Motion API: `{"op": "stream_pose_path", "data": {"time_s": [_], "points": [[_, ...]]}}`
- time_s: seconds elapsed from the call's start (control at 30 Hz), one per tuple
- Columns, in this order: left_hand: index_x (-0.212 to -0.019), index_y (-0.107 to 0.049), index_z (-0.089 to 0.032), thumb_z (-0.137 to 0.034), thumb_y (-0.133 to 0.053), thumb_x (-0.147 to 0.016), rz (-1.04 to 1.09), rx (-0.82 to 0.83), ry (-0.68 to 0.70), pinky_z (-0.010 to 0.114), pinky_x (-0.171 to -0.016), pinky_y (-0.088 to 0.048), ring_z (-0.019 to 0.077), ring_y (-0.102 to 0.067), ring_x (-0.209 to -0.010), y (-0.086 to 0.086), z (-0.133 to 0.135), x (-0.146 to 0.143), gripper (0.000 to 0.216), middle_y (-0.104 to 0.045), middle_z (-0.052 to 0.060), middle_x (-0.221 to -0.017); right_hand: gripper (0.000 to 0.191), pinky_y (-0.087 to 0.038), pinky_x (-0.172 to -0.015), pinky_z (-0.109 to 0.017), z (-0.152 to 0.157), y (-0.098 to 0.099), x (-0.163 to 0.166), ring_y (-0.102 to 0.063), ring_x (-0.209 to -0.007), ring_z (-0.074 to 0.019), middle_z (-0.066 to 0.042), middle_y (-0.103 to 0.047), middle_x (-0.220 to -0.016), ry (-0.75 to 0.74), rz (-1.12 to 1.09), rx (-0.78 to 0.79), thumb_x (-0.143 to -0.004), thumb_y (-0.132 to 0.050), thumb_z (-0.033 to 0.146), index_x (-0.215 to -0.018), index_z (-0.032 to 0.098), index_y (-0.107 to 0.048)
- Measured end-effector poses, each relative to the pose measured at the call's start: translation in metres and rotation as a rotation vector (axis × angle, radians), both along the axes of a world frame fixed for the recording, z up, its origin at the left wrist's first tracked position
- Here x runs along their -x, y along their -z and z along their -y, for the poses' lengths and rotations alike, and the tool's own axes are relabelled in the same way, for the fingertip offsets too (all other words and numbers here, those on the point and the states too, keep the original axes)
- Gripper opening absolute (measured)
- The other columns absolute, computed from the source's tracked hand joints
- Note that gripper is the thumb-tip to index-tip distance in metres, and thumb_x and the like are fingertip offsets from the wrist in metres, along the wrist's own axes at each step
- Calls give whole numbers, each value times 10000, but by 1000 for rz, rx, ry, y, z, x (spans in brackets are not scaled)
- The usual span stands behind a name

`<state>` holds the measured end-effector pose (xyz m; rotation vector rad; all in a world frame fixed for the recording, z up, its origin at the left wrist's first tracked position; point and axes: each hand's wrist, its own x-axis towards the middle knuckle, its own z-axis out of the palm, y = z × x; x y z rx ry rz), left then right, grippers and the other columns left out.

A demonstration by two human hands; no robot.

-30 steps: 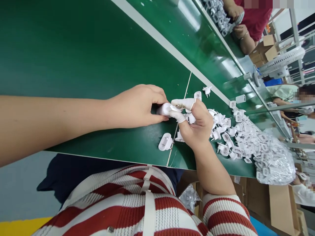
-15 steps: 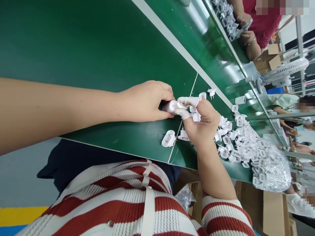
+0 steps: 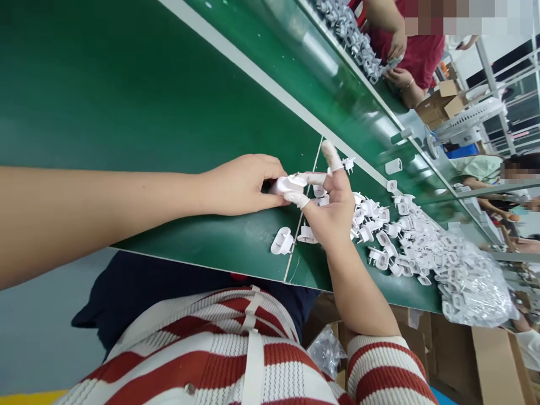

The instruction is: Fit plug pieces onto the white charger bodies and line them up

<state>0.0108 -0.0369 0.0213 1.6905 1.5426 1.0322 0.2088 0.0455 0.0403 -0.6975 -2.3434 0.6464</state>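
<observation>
My left hand (image 3: pixel 248 185) is closed round a white power adapter (image 3: pixel 282 186), its thumb and fingers on the rounded body. My right hand (image 3: pixel 335 205), with white finger cots on several fingertips, pinches the adapter's other end between thumb and a finger, while another finger sticks out. The fingers partly hide where the adapter's end piece meets the body. Just below lie a loose white plug head (image 3: pixel 282 241) and a second plug head (image 3: pixel 307 234), on the green bench mat. Several more plug heads (image 3: pixel 320 196) lie partly hidden behind my right hand.
A heap of white plug heads (image 3: pixel 415 236) spills from a clear plastic bag (image 3: pixel 485 292) at right. A white block (image 3: pixel 394 166) stands by the clear partition (image 3: pixel 375 101). Across it, a person in red (image 3: pixel 422 50) handles similar parts. Cardboard boxes (image 3: pixel 451 343) sit below the bench.
The view has shifted a little. Both hands keep the adapter between them; a finger of my right hand has lifted away and now points outward.
</observation>
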Motion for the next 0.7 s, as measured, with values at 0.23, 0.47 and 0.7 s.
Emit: {"op": "stream_pose_path", "data": {"time_s": [0.23, 0.47, 0.7], "points": [[-1037, -788, -214, -454, -855, -774, 598, 245, 40, 347, -797, -596, 216, -699, -820, -15, 1, 1, 363, -754, 23, -901, 792, -530, -1166, -530, -4, -18, -19, -623, -1370, -315, -108, -636, -1477, -94, -74, 2, -940, -746, 588, -1612, 339, -410], [-943, -812, -170, -376, -874, -841, 841, 445, 272, 252, -653, -574, 175, -673, -767, -23, 6, 0, 238, -775, 81, -927, 551, -595, -982, -446, 9, -24, -16, -699, -1086, -255, -71, -735, -1213, -242, -76, -42, -899, -842, 454, -1397, 309, -654], [-1410, -683, -175, -428, -578, -1041, 1234, 593, 482, 246, -676, -531, 199, -692, -928, -23, 11, 3, 459, -722, 167, -1358, 472, -602, -858, -426, 15, -20, -14, -705, -952, -246, -80, -748, -1082, -212, -191, -67, -897, -836, 468, -1294, 251, -702]]}}
